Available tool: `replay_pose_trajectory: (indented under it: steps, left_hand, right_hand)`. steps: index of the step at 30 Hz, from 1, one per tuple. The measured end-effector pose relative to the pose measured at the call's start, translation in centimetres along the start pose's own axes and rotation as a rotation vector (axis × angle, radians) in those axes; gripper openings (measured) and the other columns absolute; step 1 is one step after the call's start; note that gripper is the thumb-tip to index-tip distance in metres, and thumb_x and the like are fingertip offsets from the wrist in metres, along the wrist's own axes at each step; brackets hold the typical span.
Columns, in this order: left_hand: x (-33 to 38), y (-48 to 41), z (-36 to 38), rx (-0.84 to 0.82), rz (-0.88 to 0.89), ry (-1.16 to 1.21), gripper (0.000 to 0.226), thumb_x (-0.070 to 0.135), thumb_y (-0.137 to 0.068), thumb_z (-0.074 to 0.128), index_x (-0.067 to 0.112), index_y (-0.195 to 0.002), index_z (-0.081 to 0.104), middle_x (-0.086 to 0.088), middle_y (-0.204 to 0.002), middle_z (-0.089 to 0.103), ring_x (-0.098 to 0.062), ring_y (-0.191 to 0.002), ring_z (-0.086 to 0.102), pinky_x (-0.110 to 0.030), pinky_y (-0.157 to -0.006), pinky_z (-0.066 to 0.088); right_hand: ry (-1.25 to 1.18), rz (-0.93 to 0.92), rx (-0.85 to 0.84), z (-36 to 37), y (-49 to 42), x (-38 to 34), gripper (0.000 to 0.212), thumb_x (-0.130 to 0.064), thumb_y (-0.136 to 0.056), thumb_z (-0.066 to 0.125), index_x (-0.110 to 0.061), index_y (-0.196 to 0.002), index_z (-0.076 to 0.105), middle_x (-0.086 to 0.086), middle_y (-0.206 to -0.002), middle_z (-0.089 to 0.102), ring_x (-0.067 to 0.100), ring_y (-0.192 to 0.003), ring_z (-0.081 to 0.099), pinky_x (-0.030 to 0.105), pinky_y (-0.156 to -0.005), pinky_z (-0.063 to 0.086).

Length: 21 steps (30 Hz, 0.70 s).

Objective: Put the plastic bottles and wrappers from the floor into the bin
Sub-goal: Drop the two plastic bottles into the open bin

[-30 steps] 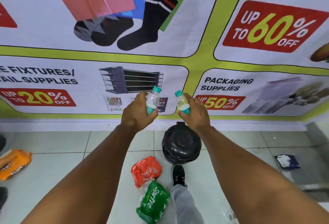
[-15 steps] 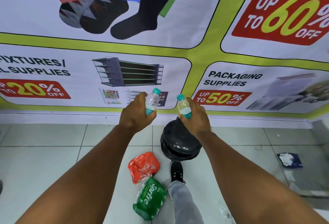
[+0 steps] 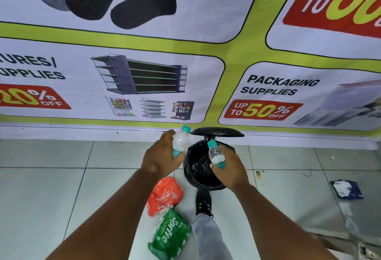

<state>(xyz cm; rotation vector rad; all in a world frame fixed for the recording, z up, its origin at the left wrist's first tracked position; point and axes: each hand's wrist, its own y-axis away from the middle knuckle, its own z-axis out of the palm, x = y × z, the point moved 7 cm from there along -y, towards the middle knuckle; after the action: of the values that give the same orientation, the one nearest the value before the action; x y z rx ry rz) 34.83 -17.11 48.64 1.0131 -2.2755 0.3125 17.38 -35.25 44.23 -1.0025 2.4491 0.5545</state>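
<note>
- The fingers (image 3: pixel 175 157) of the left hand (image 3: pixel 160 157) wrap a small bottle (image 3: pixel 180 141) just left of the bin (image 3: pixel 204 177).
- The right hand (image 3: pixel 229 170) grips another bottle (image 3: pixel 215 153) over the bin's open mouth, lid (image 3: pixel 216 132) raised.
- A red wrapper (image 3: pixel 165 195) and a green wrapper (image 3: pixel 169 236) lie on the floor (image 3: pixel 61 187) in front of the bin, to its left.

Pale tiled floor (image 3: pixel 51 193) beneath a wall-wide sale banner (image 3: pixel 144 86) of white panels and lime-green bands.

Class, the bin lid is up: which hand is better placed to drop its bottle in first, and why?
The right hand: its bottle is over the open bin, while the left hand holds its bottle beside the rim.
</note>
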Motion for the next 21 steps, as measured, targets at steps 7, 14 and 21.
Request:
replay_pose_trajectory:
  steps: [7, 14, 21]
  left_hand:
    - [-5.6, 0.3, 12.1, -0.136, -0.11, 0.027, 0.07, 0.054, -0.079, 0.064, 0.025, -0.135, 0.033, 0.0, -0.128, 0.059, -0.026, -0.101, 0.061, -0.038, -0.081, 0.051]
    - [-8.8, 2.4, 16.5, -0.198, -0.215, 0.077, 0.068, 0.059, -0.069, 0.059, 0.031, -0.127, 0.038, 0.004, -0.111, 0.066, -0.022, -0.086, 0.063, -0.03, -0.07, 0.043]
    - [-8.0, 2.5, 15.3, -0.21, -0.178, 0.047, 0.068, 0.059, -0.07, 0.056, 0.032, -0.129, 0.035, 0.004, -0.111, 0.065, -0.022, -0.088, 0.063, -0.033, -0.071, 0.046]
  right_hand:
    - [-0.051, 0.183, -0.108, 7.3, -3.8, 9.2, 0.059, -0.022, -0.076, 0.076, -0.028, -0.127, 0.047, 0.002, -0.12, 0.062, 0.025, -0.105, 0.062, 0.038, -0.087, 0.052]
    - [0.025, 0.107, 0.036, 7.1, -7.7, 11.2, 0.083, -0.029, -0.078, 0.077, -0.021, -0.148, 0.032, 0.004, -0.149, 0.046, 0.025, -0.136, 0.044, 0.044, -0.111, 0.038]
    - [-0.05, 0.139, -0.033, 6.7, -5.0, 12.5, 0.081, -0.031, -0.083, 0.072, -0.024, -0.15, 0.027, 0.002, -0.154, 0.038, 0.024, -0.138, 0.041, 0.043, -0.113, 0.037]
